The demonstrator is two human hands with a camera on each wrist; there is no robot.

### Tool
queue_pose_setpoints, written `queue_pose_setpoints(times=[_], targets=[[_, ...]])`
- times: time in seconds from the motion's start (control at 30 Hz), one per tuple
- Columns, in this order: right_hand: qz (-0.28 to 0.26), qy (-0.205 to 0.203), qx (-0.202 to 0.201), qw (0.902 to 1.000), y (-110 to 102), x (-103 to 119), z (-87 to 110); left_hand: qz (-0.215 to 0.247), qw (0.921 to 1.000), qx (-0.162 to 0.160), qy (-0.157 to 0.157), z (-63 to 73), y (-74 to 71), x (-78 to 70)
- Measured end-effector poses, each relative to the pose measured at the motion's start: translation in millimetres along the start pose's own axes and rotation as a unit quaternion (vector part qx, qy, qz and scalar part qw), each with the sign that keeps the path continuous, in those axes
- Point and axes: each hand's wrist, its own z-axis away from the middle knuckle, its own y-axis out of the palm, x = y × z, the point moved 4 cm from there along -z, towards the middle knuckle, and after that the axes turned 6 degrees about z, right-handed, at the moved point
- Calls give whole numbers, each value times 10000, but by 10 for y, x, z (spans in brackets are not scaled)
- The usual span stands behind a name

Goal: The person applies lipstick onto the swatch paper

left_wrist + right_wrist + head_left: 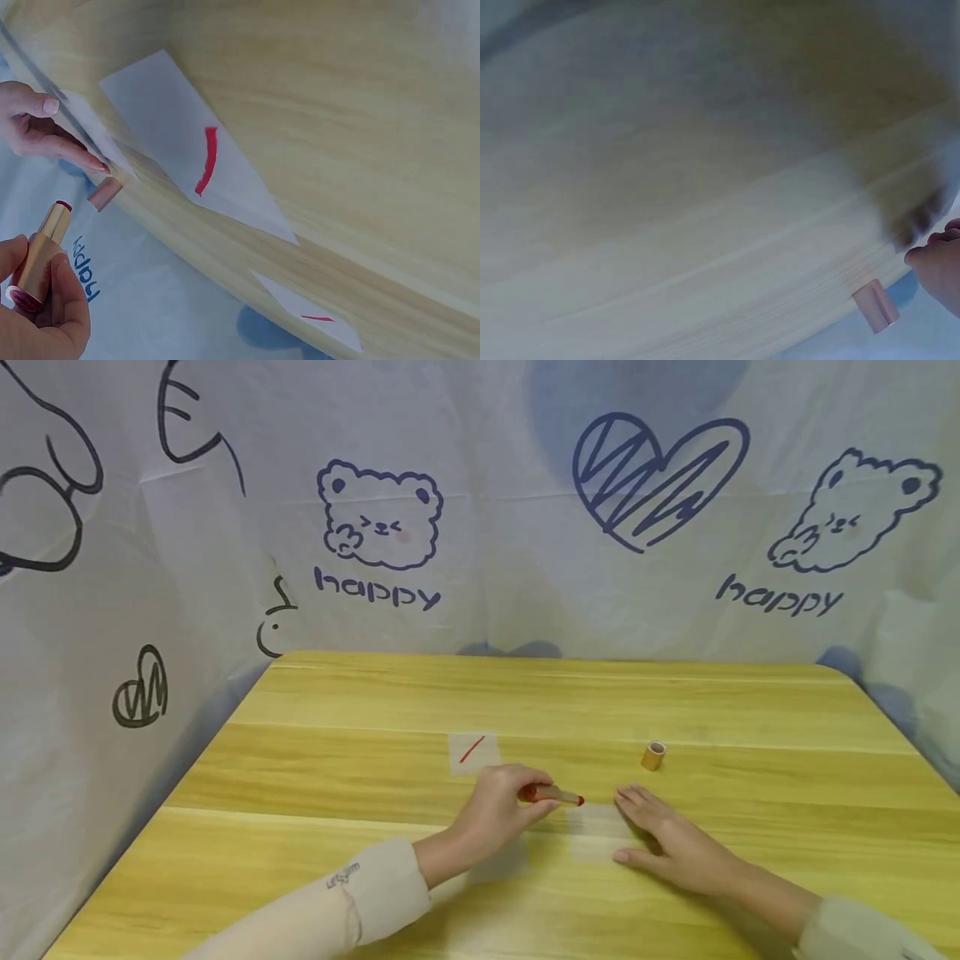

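Observation:
In the head view my left hand [491, 810] pinches an open lipstick [553, 794] between thumb and fingers, its red tip pointing right. Below that tip lies a white paper square [596, 837]. My right hand [678, 843] is at the square's right edge, fingers extended and thumb apart. Another paper [501, 862] is partly hidden under my left hand and forearm; the left wrist view shows a red stroke [207, 161] on it. Farther back, a third paper [458, 765] bears a slanted red line. The lipstick cap [653, 757] stands upright beyond my right hand.
Underneath is a light wood-grain table [360, 743] with rounded far corners. A pale cloth [495, 552] with drawn bears, hearts and "happy" lettering hangs behind it and along the left. The cap also appears near the table edge in the right wrist view.

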Motion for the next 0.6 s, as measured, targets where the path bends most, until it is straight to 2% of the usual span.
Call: queue_pose_setpoints(times=[0.23,0.6], targets=[[-35,53,98,9999,22,-29,23,-98,9998,173,49,-56,75,-7],[-92,84,237,9996,45,-41,26,-164,9996,221,45,-128,176,8]])
